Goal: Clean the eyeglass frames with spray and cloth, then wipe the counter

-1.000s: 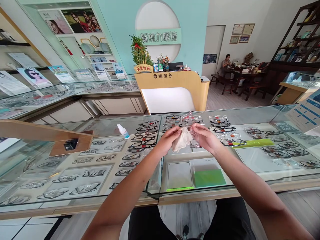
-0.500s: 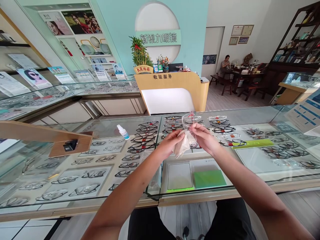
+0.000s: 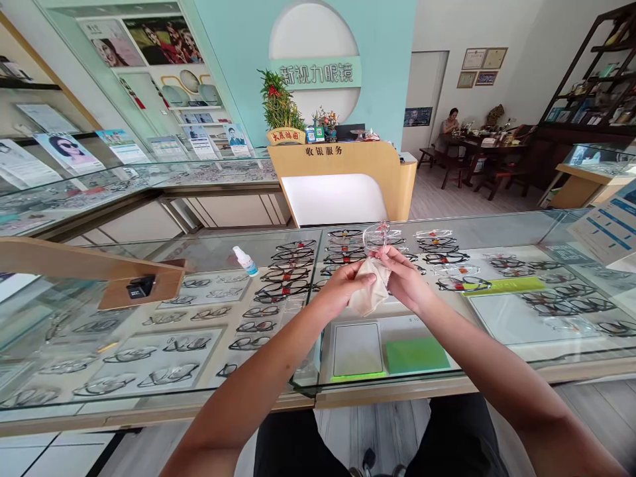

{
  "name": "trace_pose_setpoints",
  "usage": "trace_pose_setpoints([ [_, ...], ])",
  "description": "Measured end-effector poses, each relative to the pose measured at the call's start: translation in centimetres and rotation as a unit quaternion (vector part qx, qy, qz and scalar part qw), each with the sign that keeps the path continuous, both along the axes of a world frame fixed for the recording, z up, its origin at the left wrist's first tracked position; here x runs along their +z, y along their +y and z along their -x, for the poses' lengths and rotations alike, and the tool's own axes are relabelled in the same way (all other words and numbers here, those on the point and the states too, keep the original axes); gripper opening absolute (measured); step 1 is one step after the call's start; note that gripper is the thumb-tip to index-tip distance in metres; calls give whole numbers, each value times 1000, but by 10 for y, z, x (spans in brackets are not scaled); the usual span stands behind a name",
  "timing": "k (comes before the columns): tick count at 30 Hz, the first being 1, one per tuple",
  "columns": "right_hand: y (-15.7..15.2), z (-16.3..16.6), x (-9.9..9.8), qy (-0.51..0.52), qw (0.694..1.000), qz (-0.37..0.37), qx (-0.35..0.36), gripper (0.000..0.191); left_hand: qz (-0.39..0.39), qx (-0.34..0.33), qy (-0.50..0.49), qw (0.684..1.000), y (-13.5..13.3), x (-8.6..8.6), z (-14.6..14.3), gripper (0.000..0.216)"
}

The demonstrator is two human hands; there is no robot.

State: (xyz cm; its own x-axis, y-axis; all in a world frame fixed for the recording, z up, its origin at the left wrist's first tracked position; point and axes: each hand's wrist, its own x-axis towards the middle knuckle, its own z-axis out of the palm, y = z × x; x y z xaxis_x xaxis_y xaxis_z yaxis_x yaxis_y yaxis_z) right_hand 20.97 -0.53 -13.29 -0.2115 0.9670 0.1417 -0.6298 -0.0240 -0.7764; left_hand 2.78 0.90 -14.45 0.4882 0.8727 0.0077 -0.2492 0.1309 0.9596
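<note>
Over the glass display counter (image 3: 348, 391), both my hands are close together around one pair of glasses. My left hand (image 3: 346, 283) is closed on a cream cleaning cloth (image 3: 370, 291), thumb on top, and the cloth wraps the lower part of the frame. With fingers pinched, my right hand (image 3: 401, 273) grips the clear-framed eyeglasses (image 3: 366, 237). One round rim stands up above my fingers, with a bit of red near its top; the rest is hidden by cloth and hand. A white spray bottle (image 3: 245, 261) with a blue label stands on the glass to the left.
Rows of eyeglasses (image 3: 283, 289) lie inside the counter, along with a green box (image 3: 416, 356). A wooden stand (image 3: 144, 291) with a small black box is at left. A printed sign (image 3: 609, 225) stands at right. Beyond are a cashier desk (image 3: 342, 162) and a seated person (image 3: 448, 126).
My left hand and the cloth have shifted slightly right, closer to my right hand, and the cloth now covers more of the lower frame. The view has barely moved.
</note>
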Motion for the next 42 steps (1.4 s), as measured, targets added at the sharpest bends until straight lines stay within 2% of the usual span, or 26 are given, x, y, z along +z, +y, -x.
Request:
trace_pose_setpoints([
  [5,-2,2,-1,5,1000,4,10,26,-48,-36,34,998,-9,6,-3,52],
  [10,-5,7,-4,21,1000,1,18,25,-52,33,28,998,-15,7,-8,51],
  [18,-8,7,5,44,999,-16,19,22,-23,34,7,999,-14,7,-4,55],
  [26,-9,3,8,9,999,-42,19,22,12,-5,-20,1000,-6,11,2,55],
  [32,-12,4,8,6,999,-41,23,23,-26,-44,20,999,-8,12,3,58],
  [35,-13,7,7,10,999,-38,19,24,-54,-14,19,998,-13,11,-3,56],
  [42,-20,17,4,19,999,-50,2,21,-108,104,24,988,-28,7,-19,50],
])
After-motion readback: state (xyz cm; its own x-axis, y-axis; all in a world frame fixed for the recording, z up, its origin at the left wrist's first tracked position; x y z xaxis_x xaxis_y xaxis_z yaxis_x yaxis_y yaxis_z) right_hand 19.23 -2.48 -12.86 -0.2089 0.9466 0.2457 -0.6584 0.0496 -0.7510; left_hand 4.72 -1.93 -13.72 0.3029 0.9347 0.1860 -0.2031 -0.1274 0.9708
